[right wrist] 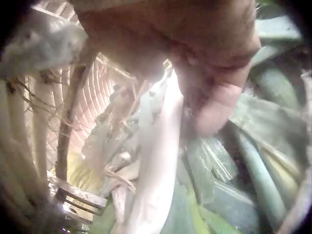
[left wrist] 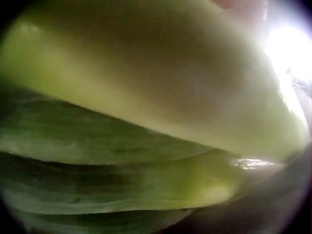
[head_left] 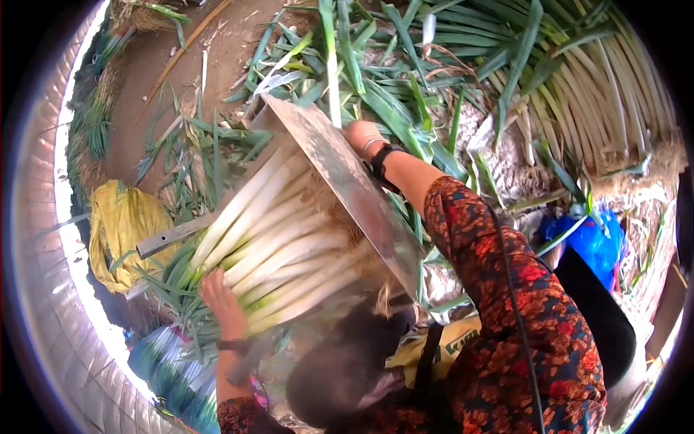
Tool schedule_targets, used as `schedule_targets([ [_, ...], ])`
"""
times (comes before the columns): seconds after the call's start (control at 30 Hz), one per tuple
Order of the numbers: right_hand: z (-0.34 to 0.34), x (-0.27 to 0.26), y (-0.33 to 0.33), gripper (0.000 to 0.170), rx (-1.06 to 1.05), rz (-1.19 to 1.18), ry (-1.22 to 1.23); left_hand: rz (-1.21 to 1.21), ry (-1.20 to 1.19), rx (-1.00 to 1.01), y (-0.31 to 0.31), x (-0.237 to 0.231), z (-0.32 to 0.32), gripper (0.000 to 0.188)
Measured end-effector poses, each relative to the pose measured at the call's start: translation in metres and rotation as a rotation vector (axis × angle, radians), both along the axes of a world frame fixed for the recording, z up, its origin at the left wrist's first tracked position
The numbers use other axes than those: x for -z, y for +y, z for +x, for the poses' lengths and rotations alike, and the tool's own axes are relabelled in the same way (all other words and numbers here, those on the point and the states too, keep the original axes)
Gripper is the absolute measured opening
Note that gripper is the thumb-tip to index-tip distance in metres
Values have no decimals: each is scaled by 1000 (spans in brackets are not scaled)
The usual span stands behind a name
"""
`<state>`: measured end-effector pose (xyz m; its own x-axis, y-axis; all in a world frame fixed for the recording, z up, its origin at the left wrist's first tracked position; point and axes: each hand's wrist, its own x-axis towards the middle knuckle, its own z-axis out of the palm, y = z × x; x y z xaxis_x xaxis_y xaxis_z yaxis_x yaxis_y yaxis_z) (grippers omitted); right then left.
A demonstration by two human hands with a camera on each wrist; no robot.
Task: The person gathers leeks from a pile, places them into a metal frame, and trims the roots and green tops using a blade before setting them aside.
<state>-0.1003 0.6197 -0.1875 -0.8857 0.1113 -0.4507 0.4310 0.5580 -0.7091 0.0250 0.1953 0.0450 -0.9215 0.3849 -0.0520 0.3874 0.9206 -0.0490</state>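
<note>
A row of green onions [head_left: 282, 246] lies in a frame, white stems toward a tilted, dirt-stained flat plate [head_left: 347, 188] and green leaves toward the left. My left hand [head_left: 223, 300] rests on the row where the stems turn green, its fingers laid along the stalks. Close-up green stalks [left wrist: 107, 141] fill the left wrist view, with a bit of finger [left wrist: 248, 9] at the top. Behind the plate, my right hand [head_left: 359, 136] grips a single green onion [head_left: 330, 65]. Its white stem [right wrist: 158, 170] hangs below the curled fingers [right wrist: 214, 109] in the right wrist view.
A square metal tube [head_left: 173, 237] sticks out on the left, near a yellow sack [head_left: 126, 228]. Loose leaves [head_left: 390, 108] litter the ground behind the plate. A large pile of green onions [head_left: 600, 94] lies at upper right, above a blue plastic bag [head_left: 589, 242].
</note>
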Motion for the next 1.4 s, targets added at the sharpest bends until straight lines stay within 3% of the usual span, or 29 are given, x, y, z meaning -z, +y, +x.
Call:
schedule_targets([
  [0.2, -1, 4, 11, 47, 213, -97, -64, 39, 16, -27, 14, -7, 0, 40],
  [0.27, 27, -26, 43, 41, 492, -335, -43, 39, 45, -18, 12, -3, 2, 39],
  [0.33, 55, -2, 78, 43, 774, -800, -52, 35, 74, 7, 2, 2, 0, 39],
  [0.4, 92, -8, 112, 42, 460, -175, -36, 37, 96, 7, 2, 3, 0, 38],
  [0.43, 106, 3, 120, 42, 459, -95, -69, 47, 103, 6, 1, 3, 0, 37],
  [0.47, 127, -26, 121, 43, 513, -119, 59, 59, 113, -1, 0, 3, 0, 37],
  [0.53, 153, -88, 119, 43, 589, -216, 27, 62, 169, -9, -1, 7, 3, 37],
  [0.6, 176, -118, 125, 43, 494, -155, 67, 79, 227, -10, -4, 11, 3, 38],
  [0.67, 200, -163, 114, 43, 566, -215, 151, 67, 216, -18, -1, 8, 5, 34],
  [0.73, 217, -210, 98, 33, 584, -292, 255, 76, 203, -49, -6, 15, 5, 33],
  [0.87, 233, -309, 45, 25, 355, -338, 391, 179, 351, 20, 0, 7, 11, 30],
  [0.9, 227, -315, 27, 28, 278, -315, 579, 193, 377, -5, 2, 6, 12, 28],
  [0.93, 222, -340, 3, 32, 196, -203, 580, 188, 419, -9, 4, 6, 14, 26],
  [0.97, 212, -342, -15, 33, 83, -219, 721, 181, 444, -17, 5, 5, 16, 25],
  [1.03, 184, -355, -65, 35, -118, 62, 851, 188, 491, -20, 6, 4, 19, 25],
  [1.1, 156, -346, -106, 39, -273, 183, 953, 203, 529, -16, 4, 5, 21, 26],
  [1.13, 140, -322, -120, 33, -308, 184, 926, 200, 514, -34, 5, 5, 23, 26],
  [1.2, 125, -306, -142, 27, -412, 562, 693, 180, 491, -84, 5, 2, 26, 27],
  [1.27, 108, -247, -135, 32, -575, 827, 433, 218, 475, -88, 2, 8, 28, 27],
  [1.4, 106, -236, -133, 40, -497, 791, 218, 269, 502, -66, 0, 14, 22, 40],
])
